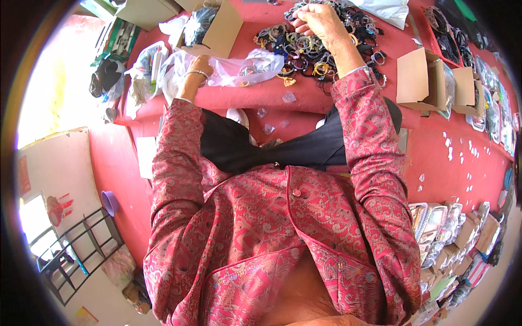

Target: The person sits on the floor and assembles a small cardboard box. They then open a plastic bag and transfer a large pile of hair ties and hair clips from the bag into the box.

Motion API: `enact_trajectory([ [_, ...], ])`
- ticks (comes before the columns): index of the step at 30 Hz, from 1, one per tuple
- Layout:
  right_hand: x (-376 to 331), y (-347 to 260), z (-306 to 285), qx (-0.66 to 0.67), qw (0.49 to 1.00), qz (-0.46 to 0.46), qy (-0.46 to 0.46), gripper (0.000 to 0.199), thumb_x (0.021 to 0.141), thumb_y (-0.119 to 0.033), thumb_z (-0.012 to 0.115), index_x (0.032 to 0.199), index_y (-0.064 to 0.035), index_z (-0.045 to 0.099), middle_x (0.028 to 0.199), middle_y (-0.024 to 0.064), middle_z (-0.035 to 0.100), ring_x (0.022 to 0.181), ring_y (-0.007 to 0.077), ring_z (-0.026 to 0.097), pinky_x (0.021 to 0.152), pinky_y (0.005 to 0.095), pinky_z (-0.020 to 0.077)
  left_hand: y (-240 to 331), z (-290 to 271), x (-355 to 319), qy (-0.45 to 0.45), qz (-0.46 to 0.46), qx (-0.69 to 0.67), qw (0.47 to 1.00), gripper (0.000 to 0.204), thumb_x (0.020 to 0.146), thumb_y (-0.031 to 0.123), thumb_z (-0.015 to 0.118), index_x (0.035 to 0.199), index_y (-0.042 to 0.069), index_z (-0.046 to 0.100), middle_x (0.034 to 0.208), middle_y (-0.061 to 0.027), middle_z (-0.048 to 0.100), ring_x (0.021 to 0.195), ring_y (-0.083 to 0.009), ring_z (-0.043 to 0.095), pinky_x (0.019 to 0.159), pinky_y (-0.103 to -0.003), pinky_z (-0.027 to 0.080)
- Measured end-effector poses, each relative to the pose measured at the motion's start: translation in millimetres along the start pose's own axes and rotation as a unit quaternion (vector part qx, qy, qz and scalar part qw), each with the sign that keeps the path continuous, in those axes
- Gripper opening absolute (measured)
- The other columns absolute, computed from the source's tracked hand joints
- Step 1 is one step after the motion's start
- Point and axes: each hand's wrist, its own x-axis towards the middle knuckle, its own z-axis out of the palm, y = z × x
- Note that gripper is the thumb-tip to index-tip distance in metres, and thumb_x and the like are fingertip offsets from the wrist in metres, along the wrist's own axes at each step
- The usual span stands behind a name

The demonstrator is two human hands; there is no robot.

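Observation:
My left hand [202, 65] is closed on the gathered edge of a clear plastic bag [220, 76], a bangle round its wrist. The bag lies along the front of the red-covered table, and a few looped bands [251, 70] show through its film. Over the far part of a heap of hair ties [312, 51], my right hand [321, 22] is raised with its fingers bent together. What those fingers hold, if anything, is too small to make out. The heap is mostly black and grey, with some yellow and purple loops.
An open cardboard box [220, 30] with a dark bagged bundle stands behind my left hand. Two more open boxes [416, 79] sit to the right, beside a red tray of black cords [443, 35]. A white plastic bag [385, 11] lies beyond the heap. Packaged goods [451, 233] line the lower right.

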Motion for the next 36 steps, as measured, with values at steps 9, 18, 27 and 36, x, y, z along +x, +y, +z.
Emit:
enact_trajectory([
  [9, -18, 56, 61, -0.370, 0.897, -0.168, -0.172, 0.024, 0.076, -0.019, 0.050, 0.090, -0.0080, 0.066, 0.089, 0.0171, 0.064, 0.081, 0.0303, 0.062, 0.073, 0.0396, 0.0492, 9, -20, -5, -0.136, 0.004, 0.109, 0.985, 0.054, 0.068, 0.023, 0.062, 0.118, 0.006, 0.053, 0.120, -0.0214, 0.050, 0.114, -0.0329, 0.047, 0.097, -0.036, 0.037],
  [18, -48, 111, 96, -0.552, 0.722, -0.383, -0.165, 0.026, 0.072, -0.016, 0.058, 0.097, -0.0127, 0.062, 0.128, 0.0185, 0.041, 0.114, 0.0315, 0.043, 0.080, 0.0417, 0.0438, 112, -88, -80, 0.287, 0.106, -0.020, 0.952, 0.023, 0.075, 0.019, 0.056, 0.096, 0.013, 0.060, 0.094, -0.0085, 0.062, 0.084, -0.0292, 0.061, 0.076, -0.040, 0.047],
  [27, 18, 110, 67, -0.437, 0.861, -0.236, -0.109, 0.019, 0.075, -0.014, 0.051, 0.086, -0.0130, 0.066, 0.089, 0.0141, 0.061, 0.084, 0.0315, 0.060, 0.074, 0.0398, 0.0486, 145, -12, -67, -0.001, 0.324, 0.015, 0.946, 0.014, 0.076, 0.017, 0.052, 0.077, 0.005, 0.059, 0.065, -0.0148, 0.061, 0.061, -0.0301, 0.062, 0.054, -0.040, 0.049],
  [36, 115, 154, -64, -0.553, 0.829, 0.013, 0.081, 0.020, 0.074, -0.020, 0.052, 0.080, -0.0086, 0.067, 0.080, 0.0151, 0.064, 0.077, 0.0308, 0.062, 0.069, 0.0388, 0.0478, 158, -4, -72, -0.151, 0.374, 0.051, 0.914, 0.012, 0.071, 0.016, 0.059, 0.076, 0.007, 0.066, 0.073, -0.0131, 0.066, 0.071, -0.0256, 0.066, 0.058, -0.036, 0.051],
])
